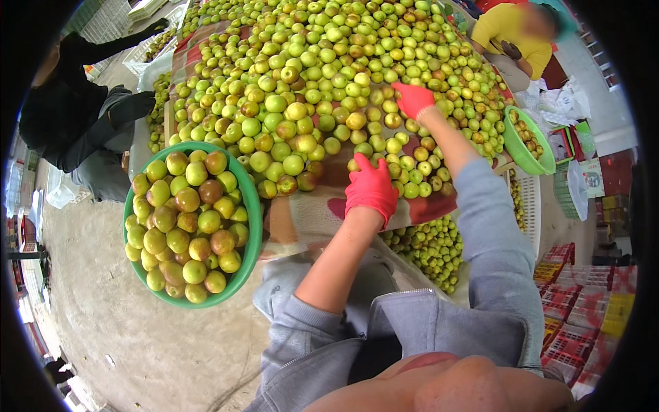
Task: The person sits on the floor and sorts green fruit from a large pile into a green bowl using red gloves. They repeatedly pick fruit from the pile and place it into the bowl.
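Round yellow-green fruits with brown-red blotches, which look like jujubes (276,103), lie heaped on a patterned cloth (304,219) over a table. My left hand (371,188), in a red glove, is over the near edge of the heap. Its thumb and fingers are spread, with fruits at the fingertips; its palm is hidden. Farther out and to the right, my right hand (415,100), also red-gloved, points its fingertips down among the fruits. Whether either hand grips one is not visible. To the left stands a green plastic basin (253,247) piled with the same fruits.
A person in black (67,103) is at the left; another in a yellow top (509,36) sits far right. A light-green basket (520,152) holds smaller-looking fruits. More fruits (427,252) lie below the table edge. Red and yellow crates (571,309) stand at the right.
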The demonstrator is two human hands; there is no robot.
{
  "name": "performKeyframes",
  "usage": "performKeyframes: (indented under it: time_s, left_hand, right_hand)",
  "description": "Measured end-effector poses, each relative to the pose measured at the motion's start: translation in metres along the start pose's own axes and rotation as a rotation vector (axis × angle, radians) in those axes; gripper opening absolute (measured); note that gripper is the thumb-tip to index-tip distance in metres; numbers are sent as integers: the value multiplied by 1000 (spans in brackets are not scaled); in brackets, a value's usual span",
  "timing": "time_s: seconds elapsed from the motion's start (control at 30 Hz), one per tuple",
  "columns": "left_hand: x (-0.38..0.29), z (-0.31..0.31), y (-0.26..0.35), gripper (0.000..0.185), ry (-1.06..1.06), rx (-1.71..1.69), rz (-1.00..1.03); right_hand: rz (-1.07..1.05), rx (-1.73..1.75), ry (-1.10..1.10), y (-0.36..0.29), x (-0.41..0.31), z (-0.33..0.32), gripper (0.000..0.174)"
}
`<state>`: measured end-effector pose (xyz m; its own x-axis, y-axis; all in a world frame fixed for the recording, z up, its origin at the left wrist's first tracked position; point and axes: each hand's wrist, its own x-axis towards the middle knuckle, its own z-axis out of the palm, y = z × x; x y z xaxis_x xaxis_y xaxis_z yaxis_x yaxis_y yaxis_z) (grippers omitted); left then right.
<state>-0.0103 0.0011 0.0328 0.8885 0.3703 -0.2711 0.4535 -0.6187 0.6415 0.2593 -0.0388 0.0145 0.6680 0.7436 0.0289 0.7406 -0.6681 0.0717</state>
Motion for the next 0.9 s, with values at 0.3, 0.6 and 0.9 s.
performKeyframes:
  time_s: [0.3, 0.6, 0.9]
  left_hand:
    - [2, 11, 0, 57, 68, 70, -15]
    - [4, 10, 5, 57, 47, 73, -44]
    - [7, 12, 4, 70, 2, 129, -53]
  right_hand:
    - [606, 1612, 352, 118, -144, -48, 52]
    - [626, 1316, 705, 261, -102, -26, 48]
    - [424, 107, 199, 57, 13, 8, 43]
